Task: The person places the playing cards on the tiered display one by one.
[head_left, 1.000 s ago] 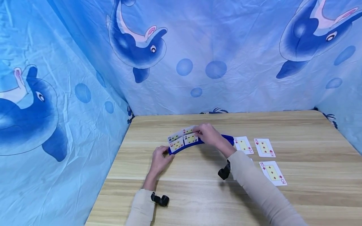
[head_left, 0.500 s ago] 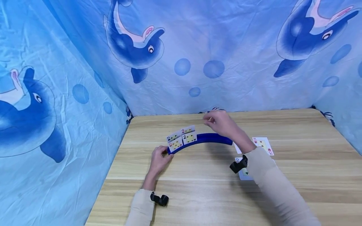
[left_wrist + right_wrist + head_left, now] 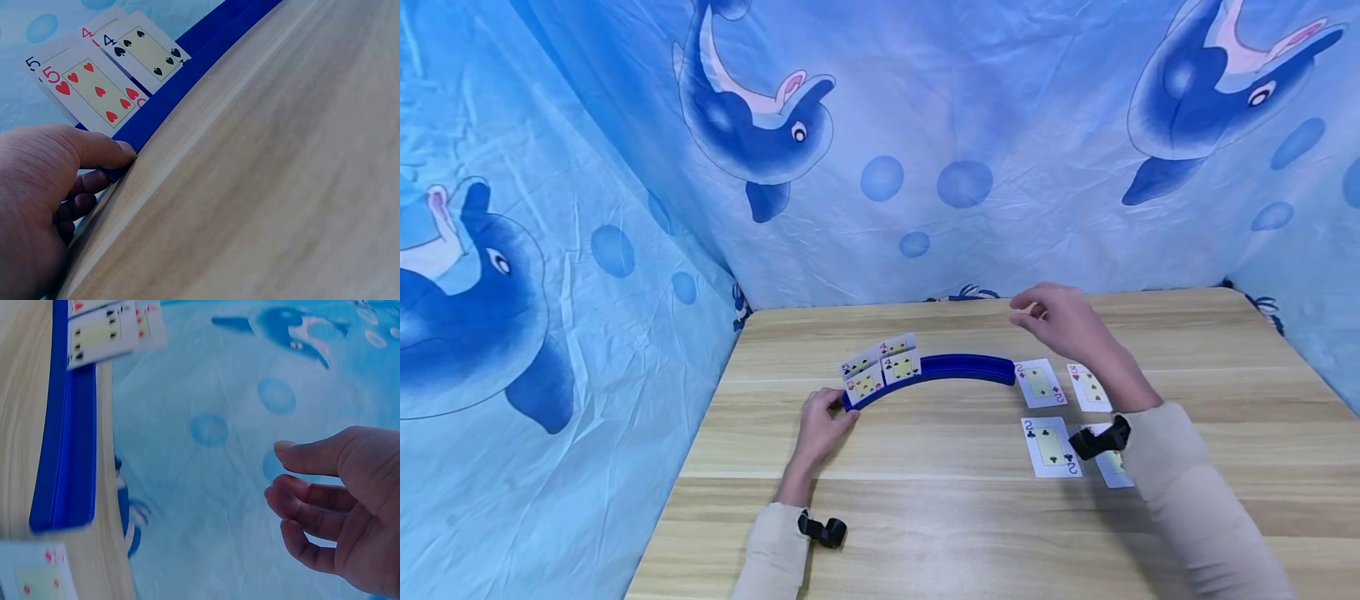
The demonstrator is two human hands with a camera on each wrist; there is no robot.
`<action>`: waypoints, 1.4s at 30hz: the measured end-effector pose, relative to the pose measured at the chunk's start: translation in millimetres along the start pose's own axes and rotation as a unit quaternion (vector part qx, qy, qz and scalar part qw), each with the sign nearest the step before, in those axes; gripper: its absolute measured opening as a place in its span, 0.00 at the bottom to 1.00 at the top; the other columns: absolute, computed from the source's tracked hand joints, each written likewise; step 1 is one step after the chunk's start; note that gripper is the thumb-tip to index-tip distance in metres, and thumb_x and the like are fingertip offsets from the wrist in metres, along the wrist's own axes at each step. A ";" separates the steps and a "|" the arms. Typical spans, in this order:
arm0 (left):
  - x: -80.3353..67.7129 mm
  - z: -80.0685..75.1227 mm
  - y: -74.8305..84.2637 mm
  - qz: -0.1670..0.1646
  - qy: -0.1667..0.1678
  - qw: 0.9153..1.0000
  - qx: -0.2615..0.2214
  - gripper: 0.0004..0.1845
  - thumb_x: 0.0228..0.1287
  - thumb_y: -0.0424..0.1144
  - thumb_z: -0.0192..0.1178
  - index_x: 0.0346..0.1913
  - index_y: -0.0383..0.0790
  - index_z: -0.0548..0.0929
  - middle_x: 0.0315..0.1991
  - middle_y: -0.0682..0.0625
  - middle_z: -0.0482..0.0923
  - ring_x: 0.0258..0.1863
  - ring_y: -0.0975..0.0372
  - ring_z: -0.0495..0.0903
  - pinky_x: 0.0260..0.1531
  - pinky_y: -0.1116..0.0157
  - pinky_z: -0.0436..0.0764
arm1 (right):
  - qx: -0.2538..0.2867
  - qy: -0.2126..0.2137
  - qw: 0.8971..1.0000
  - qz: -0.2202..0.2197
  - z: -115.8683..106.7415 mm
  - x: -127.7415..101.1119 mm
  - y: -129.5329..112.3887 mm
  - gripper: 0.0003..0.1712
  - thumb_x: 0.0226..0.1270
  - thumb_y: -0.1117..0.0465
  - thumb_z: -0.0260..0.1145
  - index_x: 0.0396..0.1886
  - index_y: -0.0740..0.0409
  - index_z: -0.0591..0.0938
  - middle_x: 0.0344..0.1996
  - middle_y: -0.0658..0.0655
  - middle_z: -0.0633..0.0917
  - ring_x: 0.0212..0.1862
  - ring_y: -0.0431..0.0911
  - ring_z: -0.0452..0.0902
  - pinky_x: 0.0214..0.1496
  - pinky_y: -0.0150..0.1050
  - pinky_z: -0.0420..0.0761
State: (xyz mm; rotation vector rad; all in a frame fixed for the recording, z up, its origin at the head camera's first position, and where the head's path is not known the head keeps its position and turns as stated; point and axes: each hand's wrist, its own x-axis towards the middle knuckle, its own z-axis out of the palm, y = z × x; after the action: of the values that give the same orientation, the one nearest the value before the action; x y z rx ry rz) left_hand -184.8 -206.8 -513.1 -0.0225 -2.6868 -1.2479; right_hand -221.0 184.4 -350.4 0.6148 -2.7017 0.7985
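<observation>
Head view: left grip (image 3: 820,425) pinches the blue card rack (image 3: 958,369); right grip (image 3: 1063,321), loosely spread, hovers above loose cards (image 3: 1049,446).

wood table (image 3: 925,517), dolphin cloth bkgd (image 3: 925,125)

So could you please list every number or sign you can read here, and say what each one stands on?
"5" with red hearts: front card in the blue card holder, the five of hearts.
"4" with black spades: the four of spades beside it.
"5" black and "4" red: corners of two cards behind; suits hidden.
"2" with black clubs: card on the table.
"2" red and "3" red: further table cards.
</observation>
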 end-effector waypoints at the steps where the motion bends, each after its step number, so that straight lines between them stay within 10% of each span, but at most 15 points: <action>1: -0.2 -0.3 0.0 0.002 0.001 1.000 0.001 0.20 0.53 0.35 0.72 0.50 0.35 0.86 0.46 0.43 0.85 0.47 0.54 0.76 0.53 0.54 0.73 | 0.000 -0.003 1.000 0.010 -1.6 -3.0 5.2 0.13 0.69 0.63 0.66 0.50 0.65 0.86 0.48 0.67 0.87 0.42 0.57 0.85 0.44 0.54 0.84; 21: -0.3 -1.3 2.0 0.009 0.003 1.000 0.007 0.19 0.53 0.34 0.72 0.49 0.34 0.86 0.45 0.43 0.85 0.47 0.53 0.76 0.53 0.54 0.73 | -0.009 -0.027 0.996 0.089 1.2 -55.1 76.9 0.15 0.66 0.65 0.68 0.48 0.69 0.85 0.47 0.73 0.86 0.41 0.60 0.84 0.40 0.53 0.83; 36: -0.5 -1.1 1.9 0.018 0.005 1.000 0.004 0.19 0.52 0.34 0.72 0.48 0.33 0.86 0.45 0.42 0.85 0.46 0.53 0.76 0.52 0.54 0.74 | -0.003 -0.127 0.979 0.162 22.3 -81.7 118.7 0.22 0.62 0.58 0.71 0.52 0.68 0.83 0.52 0.75 0.81 0.43 0.57 0.82 0.36 0.42 0.79; 42: -0.2 -0.4 0.7 0.012 0.003 1.000 -0.001 0.20 0.52 0.34 0.72 0.49 0.33 0.86 0.45 0.42 0.85 0.46 0.53 0.76 0.52 0.55 0.74 | -0.019 -0.141 0.977 0.160 32.6 -86.5 127.6 0.25 0.57 0.54 0.75 0.49 0.68 0.84 0.59 0.79 0.74 0.55 0.70 0.73 0.50 0.62 0.77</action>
State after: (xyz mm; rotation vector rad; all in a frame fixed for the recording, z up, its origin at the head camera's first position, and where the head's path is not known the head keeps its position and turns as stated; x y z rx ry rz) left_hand -184.4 -206.6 -512.3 -0.0496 -2.6720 -1.2419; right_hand -208.2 290.8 -465.9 0.3060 -3.1221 0.7815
